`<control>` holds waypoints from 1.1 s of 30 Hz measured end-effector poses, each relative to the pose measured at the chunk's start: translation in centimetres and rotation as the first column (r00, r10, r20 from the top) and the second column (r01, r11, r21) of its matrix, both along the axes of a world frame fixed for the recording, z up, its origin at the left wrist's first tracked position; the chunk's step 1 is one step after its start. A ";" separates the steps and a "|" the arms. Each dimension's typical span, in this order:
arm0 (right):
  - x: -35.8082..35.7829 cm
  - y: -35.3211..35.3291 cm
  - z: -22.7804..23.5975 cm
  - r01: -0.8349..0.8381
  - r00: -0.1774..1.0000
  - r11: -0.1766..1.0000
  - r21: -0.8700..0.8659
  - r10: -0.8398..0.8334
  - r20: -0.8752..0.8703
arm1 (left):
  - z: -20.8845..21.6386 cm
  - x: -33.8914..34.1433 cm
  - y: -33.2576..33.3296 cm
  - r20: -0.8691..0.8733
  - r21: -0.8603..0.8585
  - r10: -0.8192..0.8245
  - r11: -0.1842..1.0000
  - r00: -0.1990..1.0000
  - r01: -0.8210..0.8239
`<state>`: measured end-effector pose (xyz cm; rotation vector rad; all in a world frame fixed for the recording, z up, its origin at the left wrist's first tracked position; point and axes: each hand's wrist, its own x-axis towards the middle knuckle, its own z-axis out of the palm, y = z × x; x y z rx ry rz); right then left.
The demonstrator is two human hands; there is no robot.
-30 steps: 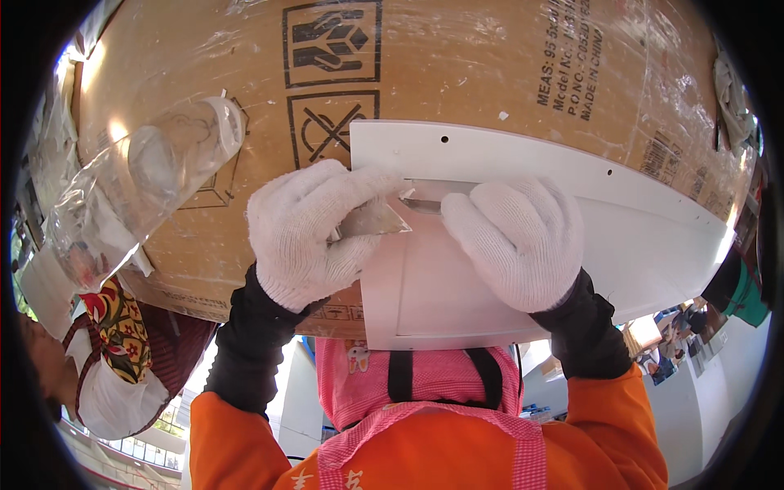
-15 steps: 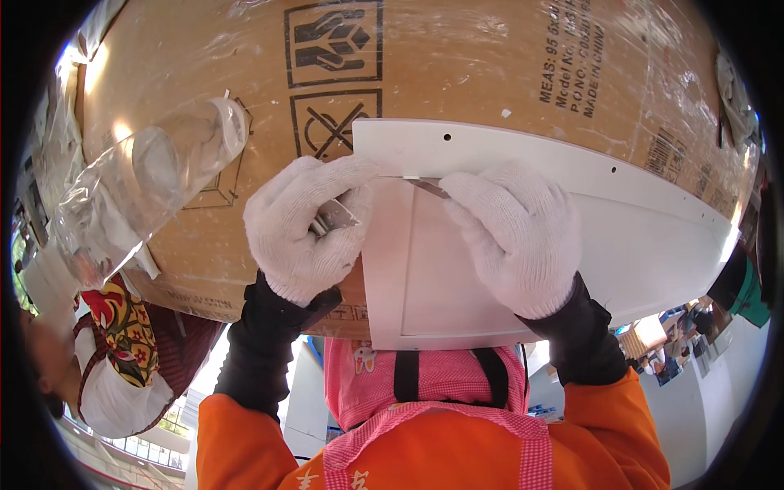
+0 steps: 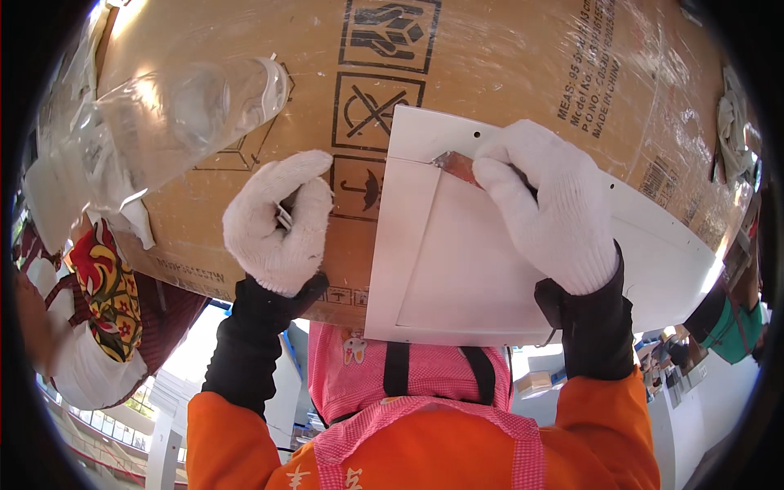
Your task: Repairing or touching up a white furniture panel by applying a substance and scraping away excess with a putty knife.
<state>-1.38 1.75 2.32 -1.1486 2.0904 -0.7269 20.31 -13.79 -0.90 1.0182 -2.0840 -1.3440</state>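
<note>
A white panel point(image 3: 490, 269) with a recessed middle and small holes along its far edge lies on a large cardboard box point(image 3: 523, 49). My right hand point(image 3: 559, 204), in a white knit glove, pinches a thin, shiny metal blade point(image 3: 459, 167) whose tip meets the panel near the recess's upper left corner. Left of the panel, apart from it, my left hand point(image 3: 278, 220) is closed in the same kind of glove. A small metallic piece point(image 3: 283, 216) shows inside its curled fingers; the rest of that piece is hidden.
A clear plastic bottle-like container point(image 3: 175, 122) lies on the box at the upper left. Another person's patterned sleeve point(image 3: 106, 290) is beyond the box's left side. A green-clad figure point(image 3: 727, 331) is at the far right. My pink checked apron point(image 3: 367, 433) hangs before the panel's near edge.
My left hand has drawn back leftward from the panel's edge. My right hand still holds the blade, with more of it now showing. The box and panel appear shifted in view.
</note>
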 end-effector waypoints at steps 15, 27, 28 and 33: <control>5.7 1.6 2.2 0.393 0.783 0.908 0.146 -0.413 0.465 | -1.2 6.2 -4.3 0.203 -0.271 -0.110 0.949 0.973 0.163; 12.7 -0.3 -0.7 0.574 0.798 0.812 -0.104 -0.584 -0.148 | -0.6 3.4 -4.6 0.114 -0.206 -0.392 0.889 0.913 0.408; 13.0 -0.6 -0.9 0.605 0.774 0.782 -0.153 -0.622 -0.120 | -0.7 3.2 -4.7 0.115 -0.234 -0.418 0.870 0.901 0.434; 14.2 -1.8 -2.0 0.649 0.702 0.737 -0.187 -0.676 -0.226 | -0.9 3.0 -4.9 0.125 -0.266 -0.474 0.830 0.872 0.490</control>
